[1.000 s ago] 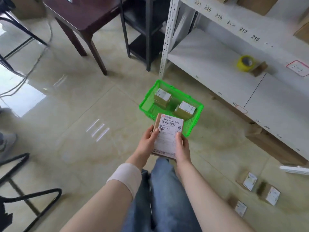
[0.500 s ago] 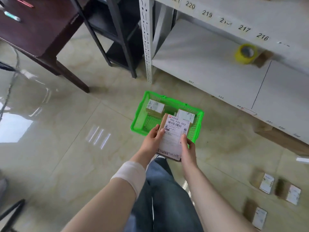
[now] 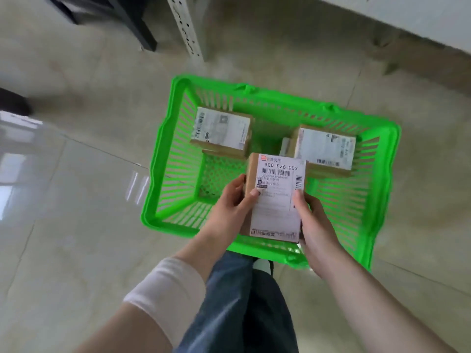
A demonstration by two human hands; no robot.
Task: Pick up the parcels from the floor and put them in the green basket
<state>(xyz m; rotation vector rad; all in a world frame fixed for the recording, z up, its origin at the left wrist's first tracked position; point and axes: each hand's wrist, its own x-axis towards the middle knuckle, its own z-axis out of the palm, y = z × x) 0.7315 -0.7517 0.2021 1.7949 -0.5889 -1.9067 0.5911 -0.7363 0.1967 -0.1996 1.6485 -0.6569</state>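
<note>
A downward view from a head-worn camera showed a glossy beige tiled floor (image 3: 63, 225), bare on the left apart from window reflections. A dark furniture leg (image 3: 142, 34) and a white perforated shelf post (image 3: 188, 29) stood at the top, behind the green basket (image 3: 163, 159), which sat on the floor in the middle of the view.

The basket's slatted walls sloped inward to a mesh bottom. Inside, a labelled parcel at the back left (image 3: 221, 131) lay label up, and a second labelled parcel at the back right (image 3: 326, 149) lay beside it, with a gap between them. The front of the basket floor was open, which was probably where the next parcel was meant to go.

The left hand (image 3: 229, 207), wearing a pale wrist wrap (image 3: 168, 289), and the right hand (image 3: 313, 225) together held a brown parcel with a white shipping label (image 3: 277, 197) over the basket's near side. The fingers of each hand were clamped on a long edge, thumbs pressed on the label face, likely to keep it level and label up for lowering. Whether it had dropped below the rim could not be told. Blue jeans (image 3: 242, 301) showed beneath the forearms, the person standing right against the basket's near rim.
</note>
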